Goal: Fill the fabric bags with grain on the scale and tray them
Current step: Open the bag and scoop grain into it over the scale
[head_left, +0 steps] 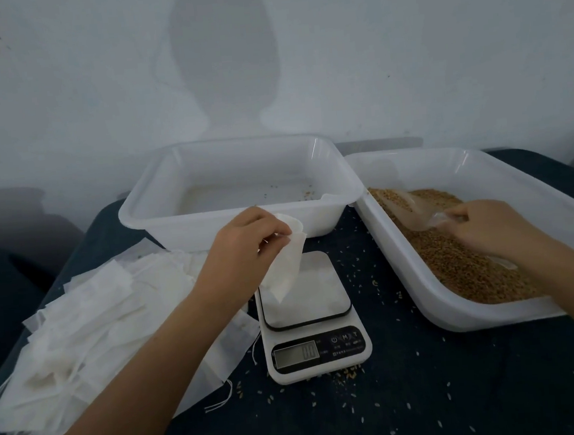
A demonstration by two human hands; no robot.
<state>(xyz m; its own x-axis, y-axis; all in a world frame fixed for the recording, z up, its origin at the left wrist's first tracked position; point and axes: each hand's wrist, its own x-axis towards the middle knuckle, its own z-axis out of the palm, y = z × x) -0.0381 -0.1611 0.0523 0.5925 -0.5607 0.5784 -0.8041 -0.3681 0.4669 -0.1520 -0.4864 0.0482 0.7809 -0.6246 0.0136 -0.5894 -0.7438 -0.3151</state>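
A loose heap of empty bags (91, 322) lies at the left of the dark table (430, 395), and beside it the left hand (246, 244) pinches the open top of one bag (287, 262) between thumb and fingertips, its lower end hanging over the scale (312, 318) (display apparently at zero). Behind stands a nearly empty white tray (238, 186). At the right, the right hand (485, 225) curls round the handle of a clear scoop (412, 209) sitting in the grain (460, 258) of a second tray (502, 179).
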